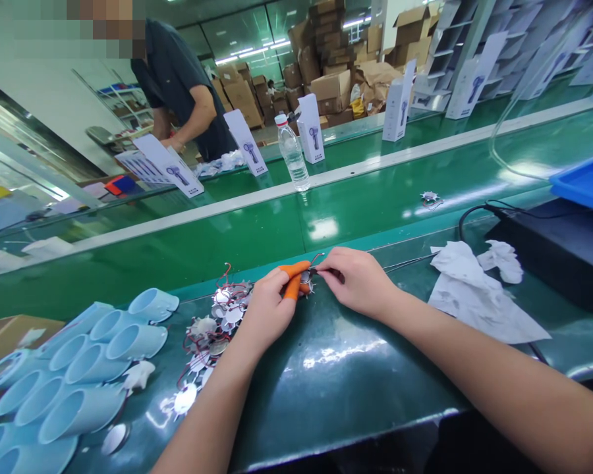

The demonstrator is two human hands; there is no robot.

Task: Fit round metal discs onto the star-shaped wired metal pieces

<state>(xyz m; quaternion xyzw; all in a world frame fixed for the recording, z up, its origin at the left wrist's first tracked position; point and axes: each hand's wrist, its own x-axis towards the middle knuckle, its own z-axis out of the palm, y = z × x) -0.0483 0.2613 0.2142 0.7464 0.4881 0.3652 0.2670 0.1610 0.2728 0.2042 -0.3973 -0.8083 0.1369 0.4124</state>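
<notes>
My left hand [271, 299], with orange finger cots on its fingertips, is closed on a small silver round part with spiky edges [307, 283]. A red wire [319, 256] sticks up beside its fingertips. Close against that part, my right hand [358, 280] is pinched shut; a small dark tip shows at its fingers, too small to name. Several similar silver parts with red and black wires [232, 315] lie heaped beside my left forearm. Light blue plastic tubes [91, 411] stand in rows at the left, near a loose silver disc [115, 438].
Crumpled white paper [474, 296] lies to the right, beside a black box [548, 243] and a blue tray [586, 181]. Beyond runs a green conveyor belt [257, 224] with one wired part [430, 197]. A water bottle [292, 155], white boxes [247, 143] and a person [182, 79] are across it.
</notes>
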